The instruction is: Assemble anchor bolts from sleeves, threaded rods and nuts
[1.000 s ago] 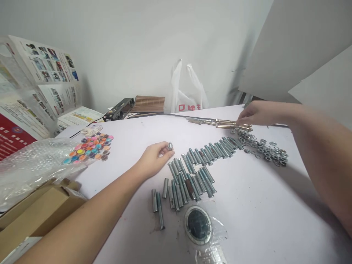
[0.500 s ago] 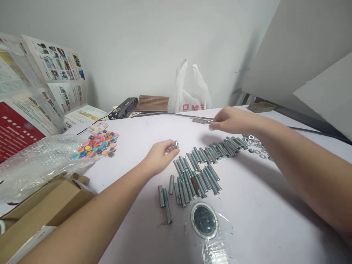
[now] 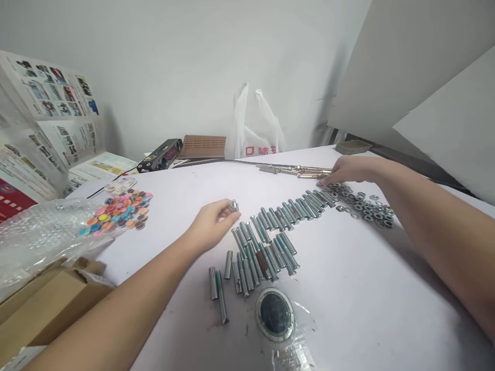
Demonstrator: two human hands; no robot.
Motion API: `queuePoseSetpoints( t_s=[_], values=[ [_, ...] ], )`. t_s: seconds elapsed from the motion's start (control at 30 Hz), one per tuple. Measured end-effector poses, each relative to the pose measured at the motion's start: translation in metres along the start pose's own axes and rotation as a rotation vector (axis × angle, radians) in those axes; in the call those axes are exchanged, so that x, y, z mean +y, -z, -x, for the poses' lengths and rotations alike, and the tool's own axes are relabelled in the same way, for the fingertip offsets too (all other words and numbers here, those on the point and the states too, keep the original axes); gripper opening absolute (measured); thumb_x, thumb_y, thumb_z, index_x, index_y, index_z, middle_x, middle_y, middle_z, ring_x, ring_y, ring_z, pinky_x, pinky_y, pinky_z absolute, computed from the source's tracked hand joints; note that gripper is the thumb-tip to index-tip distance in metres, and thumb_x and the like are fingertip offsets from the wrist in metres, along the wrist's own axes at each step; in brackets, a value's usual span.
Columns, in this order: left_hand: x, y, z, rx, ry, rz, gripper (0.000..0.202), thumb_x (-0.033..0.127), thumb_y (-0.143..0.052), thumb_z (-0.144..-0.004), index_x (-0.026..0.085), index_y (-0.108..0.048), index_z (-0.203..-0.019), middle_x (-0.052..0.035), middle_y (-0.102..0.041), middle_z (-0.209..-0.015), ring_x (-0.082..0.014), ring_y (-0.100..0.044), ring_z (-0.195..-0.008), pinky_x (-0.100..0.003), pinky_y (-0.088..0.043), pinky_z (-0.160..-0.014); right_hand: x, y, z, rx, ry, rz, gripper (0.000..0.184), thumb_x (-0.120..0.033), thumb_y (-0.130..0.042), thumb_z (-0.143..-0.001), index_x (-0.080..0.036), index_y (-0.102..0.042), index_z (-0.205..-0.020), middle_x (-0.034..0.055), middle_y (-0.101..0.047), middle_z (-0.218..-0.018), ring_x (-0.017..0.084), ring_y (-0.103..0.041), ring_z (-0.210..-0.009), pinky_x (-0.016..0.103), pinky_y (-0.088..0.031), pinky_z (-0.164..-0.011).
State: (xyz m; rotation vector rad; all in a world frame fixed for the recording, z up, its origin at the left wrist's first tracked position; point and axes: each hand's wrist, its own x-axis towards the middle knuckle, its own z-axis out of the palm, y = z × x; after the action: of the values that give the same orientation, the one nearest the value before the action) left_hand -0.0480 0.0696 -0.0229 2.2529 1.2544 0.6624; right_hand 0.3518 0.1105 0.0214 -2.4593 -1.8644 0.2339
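My left hand [image 3: 212, 222] is closed in a pinch around a small shiny metal bolt [image 3: 234, 204] whose threaded tip points up; its lower part is hidden by the fingers. Just right of this hand lie rows of metal sleeves and bolts [image 3: 251, 260], with a second band [image 3: 296, 210] reaching toward the far right. My right hand [image 3: 348, 170] is at the far edge of a heap of nuts and washers [image 3: 373, 208], fingertips down and together. A small grey metal piece shows at those fingertips, too small to name. Beside them lie long thin metal rods [image 3: 305, 171].
Colourful round discs [image 3: 124, 211] and a clear plastic bag [image 3: 42, 229] lie on the left, with a cardboard box [image 3: 50, 299] nearer. A round dark disc with a pale rim [image 3: 275, 314] sits in front. Behind stand a white plastic bag [image 3: 259, 129] and a shallow tray [image 3: 352, 147].
My right hand has moved from the thin rods rightward to the nuts and washers; more rods now lie there. My left hand still holds the bolt. The view has shifted slightly right.
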Motion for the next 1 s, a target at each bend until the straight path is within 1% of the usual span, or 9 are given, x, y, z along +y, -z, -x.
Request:
queuePoseSetpoints(
  t_s=[0.03, 0.1, 0.27, 0.47, 0.63, 0.7, 0.8, 0.9, 1.0],
  values=[
    [0.000, 0.000, 0.000, -0.002, 0.004, 0.000, 0.028, 0.044, -0.052, -0.088, 0.018, -0.059, -0.081, 0.0019, -0.058, -0.073, -0.0128, -0.051, -0.070, -0.025, -0.036, -0.067, -0.003, 0.000, -0.001, -0.088, -0.007, -0.013, 0.046, -0.058, -0.069, -0.068, -0.015, -0.063, -0.081, 0.0140, -0.060, -0.083, 0.019, -0.053, -0.069, 0.034, -0.037, -0.059],
    [0.001, 0.000, 0.000, -0.006, 0.012, 0.006, 0.028, 0.044, -0.052, -0.088, 0.018, -0.059, -0.081, 0.0020, -0.058, -0.073, -0.0128, -0.051, -0.070, -0.026, -0.036, -0.067, -0.008, 0.000, -0.001, -0.151, -0.006, -0.031, 0.044, -0.056, -0.065, -0.072, -0.014, -0.063, -0.085, 0.0161, -0.061, -0.089, 0.021, -0.055, -0.074, 0.036, -0.037, -0.063],
    [0.001, 0.000, 0.001, -0.003, 0.011, 0.035, 0.027, 0.044, -0.052, -0.088, 0.019, -0.062, -0.086, 0.0018, -0.060, -0.076, -0.0135, -0.054, -0.074, -0.026, -0.038, -0.071, -0.019, -0.008, -0.003, -0.109, -0.015, 0.052, 0.037, -0.049, -0.067, -0.069, -0.014, -0.059, -0.074, 0.0152, -0.060, -0.080, 0.022, -0.053, -0.070, 0.037, -0.037, -0.063],
    [0.002, 0.000, 0.001, 0.006, -0.005, 0.042, 0.025, 0.041, -0.053, -0.087, 0.018, -0.058, -0.080, 0.0022, -0.058, -0.073, -0.0123, -0.051, -0.071, -0.026, -0.035, -0.068, -0.019, -0.014, -0.004, -0.081, -0.031, 0.060, 0.034, -0.045, -0.065, -0.071, -0.011, -0.059, -0.069, 0.0165, -0.058, -0.076, 0.022, -0.052, -0.069, 0.038, -0.037, -0.064],
    [0.000, -0.001, 0.000, 0.010, -0.002, 0.053, 0.024, 0.040, -0.054, -0.086, 0.018, -0.057, -0.077, 0.0031, -0.057, -0.072, -0.0118, -0.050, -0.071, -0.026, -0.035, -0.068, -0.033, -0.004, 0.007, -0.066, 0.013, -0.040, 0.037, -0.048, -0.067, -0.070, -0.012, -0.067, -0.078, 0.0116, -0.061, -0.078, 0.019, -0.051, -0.068, 0.034, -0.038, -0.061],
    [-0.001, -0.001, 0.000, 0.007, 0.001, 0.062, 0.024, 0.040, -0.054, -0.086, 0.018, -0.057, -0.078, 0.0033, -0.057, -0.073, -0.0117, -0.050, -0.071, -0.025, -0.036, -0.068, -0.056, 0.003, 0.023, -0.051, 0.137, -0.184, 0.041, -0.052, -0.067, -0.071, -0.014, -0.069, -0.086, 0.0096, -0.063, -0.082, 0.019, -0.053, -0.070, 0.032, -0.040, -0.061],
    [-0.002, -0.002, 0.000, 0.000, 0.002, 0.086, 0.021, 0.038, -0.056, -0.086, 0.018, -0.060, -0.081, 0.0035, -0.058, -0.074, -0.0114, -0.051, -0.072, -0.025, -0.036, -0.068, -0.108, 0.007, 0.058, -0.099, 0.481, -0.433, 0.037, -0.048, -0.065, -0.075, -0.016, -0.071, -0.093, 0.0053, -0.063, -0.076, 0.014, -0.052, -0.063, 0.028, -0.038, -0.057],
    [-0.002, -0.002, 0.001, 0.012, -0.019, 0.116, 0.018, 0.035, -0.056, -0.085, 0.017, -0.061, -0.082, 0.0040, -0.058, -0.072, -0.0105, -0.051, -0.070, -0.024, -0.036, -0.067, -0.160, -0.002, 0.086, -0.137, 0.748, -0.532, 0.030, -0.037, -0.066, -0.075, -0.015, -0.071, -0.095, -0.0003, -0.055, -0.060, 0.009, -0.043, -0.050, 0.025, -0.032, -0.049],
    [-0.002, -0.003, 0.000, 0.035, -0.030, 0.149, 0.019, 0.033, -0.056, -0.085, 0.016, -0.062, -0.080, 0.0040, -0.057, -0.069, -0.0098, -0.049, -0.067, -0.023, -0.036, -0.065, -0.188, -0.019, 0.093, -0.134, 0.863, -0.606, 0.028, -0.033, -0.068, -0.074, -0.014, -0.071, -0.094, -0.0034, -0.048, -0.053, 0.007, -0.039, -0.047, 0.023, -0.030, -0.046]
  ],
)
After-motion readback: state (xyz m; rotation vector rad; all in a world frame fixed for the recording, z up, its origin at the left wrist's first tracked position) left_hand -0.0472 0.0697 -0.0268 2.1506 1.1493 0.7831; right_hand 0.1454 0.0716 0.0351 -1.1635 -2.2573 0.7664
